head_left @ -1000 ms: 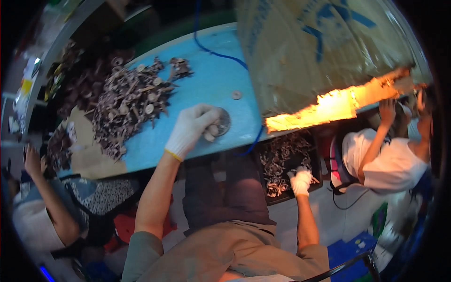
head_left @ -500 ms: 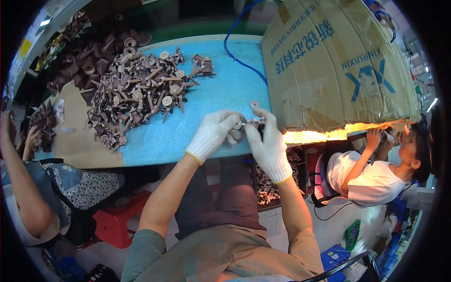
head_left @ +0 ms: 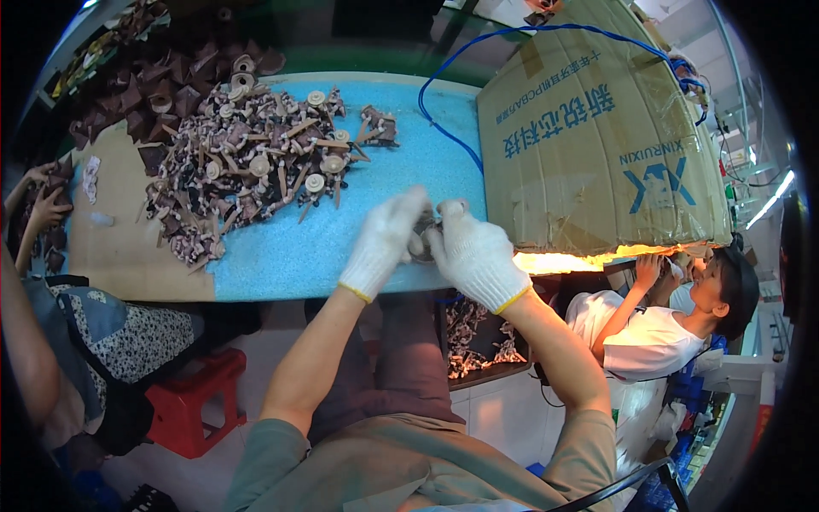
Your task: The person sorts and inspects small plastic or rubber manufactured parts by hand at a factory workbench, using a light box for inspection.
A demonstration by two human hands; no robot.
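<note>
In front of my body, at the near edge of the blue mat, both my hands wear white knit gloves. My left hand [head_left: 384,239] closes on a small brownish figure [head_left: 421,237]; its fingertips are smeared by motion. From the other side, my right hand [head_left: 476,254] curls its fingers against that same figure, most of which the gloves hide. Left of the hands lies a large heap of small brown and beige figures [head_left: 247,162], several with round pale hats and stick-like parts. A few figures [head_left: 377,128] lie apart at its right end.
A tall cardboard box [head_left: 589,162] stands on the right, bright light glowing under it. A blue cable [head_left: 435,119] bends across the mat. Dark brown pointed pieces [head_left: 153,98] are piled far left. Below the table sits a bin of figures [head_left: 482,337]. People sit at both sides.
My right hand has turned inward and closed nearer to my left. The pale round disc at its fingertips no longer shows. The whole view has shifted slightly.
</note>
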